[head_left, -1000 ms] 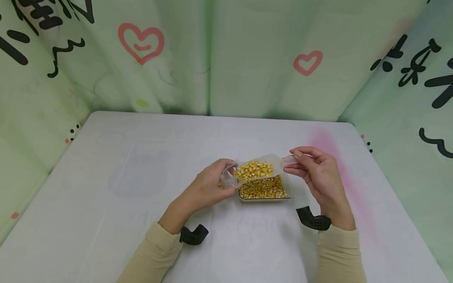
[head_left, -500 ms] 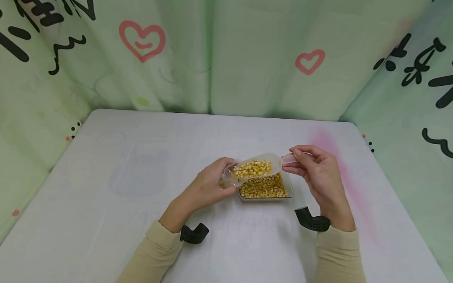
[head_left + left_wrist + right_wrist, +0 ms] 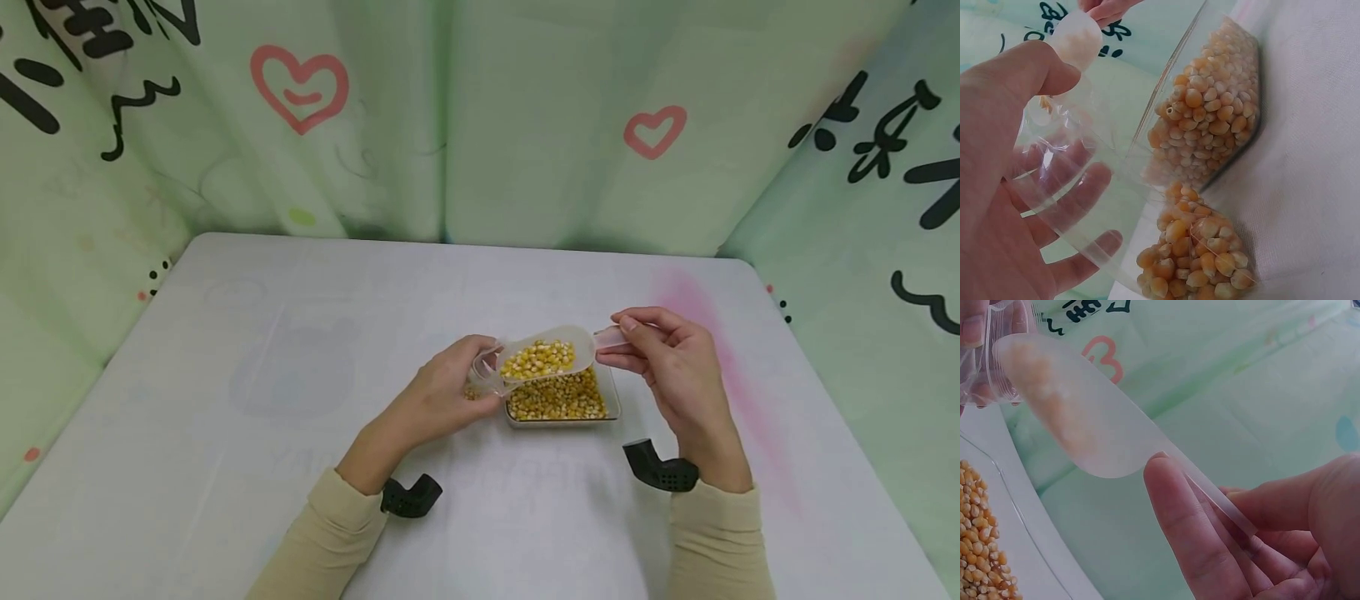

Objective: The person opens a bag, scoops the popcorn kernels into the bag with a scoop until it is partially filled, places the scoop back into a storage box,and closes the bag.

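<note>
My left hand (image 3: 450, 379) holds a clear plastic bag (image 3: 486, 379) by its mouth, thumb on one side and fingers spread behind the film. Corn kernels (image 3: 1197, 259) fill the bag's lower end in the left wrist view. Between thumb and fingers, my right hand (image 3: 675, 367) pinches the handle of a translucent scoop (image 3: 583, 343). Yellow kernels (image 3: 538, 358) lie in that scoop, and its tip is at the bag's mouth. Under the scoop, a clear rectangular container (image 3: 615, 404) stands on the table, with many more kernels (image 3: 558, 400) inside.
The table (image 3: 300, 483) is white with a pink smear at right. Green curtains (image 3: 540, 133) with hearts and black lettering close off the back and sides. Black wrist mounts (image 3: 412, 497) stick out from both sleeves.
The scoop has shifted slightly left toward the bag. Its kernels reached nearer the tip half a second ago and now sit a little farther back. The left hand stays in place.
</note>
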{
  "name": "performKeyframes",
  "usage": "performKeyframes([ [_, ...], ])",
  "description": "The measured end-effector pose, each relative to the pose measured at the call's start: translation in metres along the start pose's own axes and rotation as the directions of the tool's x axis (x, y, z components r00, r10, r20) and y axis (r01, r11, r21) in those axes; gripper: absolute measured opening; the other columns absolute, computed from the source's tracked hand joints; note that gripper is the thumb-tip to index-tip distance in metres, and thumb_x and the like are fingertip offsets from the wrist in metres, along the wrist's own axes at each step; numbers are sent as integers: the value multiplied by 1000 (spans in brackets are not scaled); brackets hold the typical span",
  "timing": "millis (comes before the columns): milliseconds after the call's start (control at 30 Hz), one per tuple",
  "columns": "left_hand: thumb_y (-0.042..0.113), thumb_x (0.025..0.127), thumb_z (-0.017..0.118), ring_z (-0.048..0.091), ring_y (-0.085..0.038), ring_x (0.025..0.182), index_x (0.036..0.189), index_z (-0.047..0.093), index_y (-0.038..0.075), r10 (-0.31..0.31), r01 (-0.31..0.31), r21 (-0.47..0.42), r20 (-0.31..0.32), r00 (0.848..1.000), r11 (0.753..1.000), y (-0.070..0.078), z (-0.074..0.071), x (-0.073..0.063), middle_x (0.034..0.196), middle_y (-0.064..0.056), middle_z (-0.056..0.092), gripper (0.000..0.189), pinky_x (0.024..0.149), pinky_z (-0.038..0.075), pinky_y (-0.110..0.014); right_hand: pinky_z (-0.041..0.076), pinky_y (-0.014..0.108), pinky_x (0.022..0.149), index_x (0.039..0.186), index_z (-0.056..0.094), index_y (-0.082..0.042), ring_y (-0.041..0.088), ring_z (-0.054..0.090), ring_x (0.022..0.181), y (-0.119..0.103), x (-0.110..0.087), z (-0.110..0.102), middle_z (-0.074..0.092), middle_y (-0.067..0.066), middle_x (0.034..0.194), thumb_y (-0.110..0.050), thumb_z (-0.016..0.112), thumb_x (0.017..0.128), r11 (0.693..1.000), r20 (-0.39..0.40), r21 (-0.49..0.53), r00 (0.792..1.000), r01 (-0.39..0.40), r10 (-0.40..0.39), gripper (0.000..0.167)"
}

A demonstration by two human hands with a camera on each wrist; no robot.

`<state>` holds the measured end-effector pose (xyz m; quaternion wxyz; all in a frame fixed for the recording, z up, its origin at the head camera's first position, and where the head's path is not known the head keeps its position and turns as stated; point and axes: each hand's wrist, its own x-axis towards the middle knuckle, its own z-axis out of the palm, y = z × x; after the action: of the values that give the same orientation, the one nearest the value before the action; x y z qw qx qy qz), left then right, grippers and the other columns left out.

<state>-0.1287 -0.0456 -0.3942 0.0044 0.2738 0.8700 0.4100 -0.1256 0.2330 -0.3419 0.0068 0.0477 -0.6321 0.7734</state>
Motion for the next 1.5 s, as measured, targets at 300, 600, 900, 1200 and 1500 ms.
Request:
performKeyframes([
  [300, 23, 85, 73, 61, -17, 107, 132, 51, 7, 8, -8, 6, -2, 1000, 1000, 0, -1, 1, 120, -6, 64, 54, 92, 51, -39, 59, 36, 72, 101, 68, 2, 22, 75, 70, -3, -1, 2, 75, 9, 87, -6, 62, 96, 999, -3, -34, 1000, 14, -14, 12],
  [600, 24, 86, 73, 61, -19, 107, 134, 50, 6, -6, 6, -1, 7, 1000, 1000, 0, -1, -1, 120, -6, 63, 56, 92, 51, -39, 59, 36, 72, 101, 68, 2, 22, 75, 70, -2, -1, 2, 75, 9, 87, -6, 62, 96, 999, 0, -42, 1000, 20, -20, 11],
  [900, 22, 85, 73, 61, -19, 112, 133, 50, 6, -5, 5, 0, 3, 1000, 1000, 0, -1, 0, 123, -7, 64, 56, 96, 50, -40, 59, 37, 72, 102, 67, 3, 23, 75, 70, -3, -1, 3, 76, 10, 87, -7, 63, 96, 997, 6, -68, 1000, 28, -28, 13],
  [1200, 22, 85, 73, 60, -19, 113, 133, 50, 8, -14, 14, -11, 16, 1000, 1000, 0, -1, 0, 121, -6, 63, 55, 97, 50, -40, 59, 36, 73, 104, 66, 4, 22, 75, 71, -5, -2, 3, 76, 9, 88, -9, 62, 96, 994, -3, -104, 1000, 25, -25, 16],
  [1500, 20, 85, 73, 60, -18, 107, 133, 50, 7, 18, -18, -2, 11, 1000, 1000, 1, -1, 1, 115, -4, 63, 55, 93, 50, -39, 59, 35, 75, 108, 64, 7, 23, 75, 73, -10, -6, 7, 76, 8, 89, -14, 64, 95, 977, -16, -205, 998, 61, -65, 24],
])
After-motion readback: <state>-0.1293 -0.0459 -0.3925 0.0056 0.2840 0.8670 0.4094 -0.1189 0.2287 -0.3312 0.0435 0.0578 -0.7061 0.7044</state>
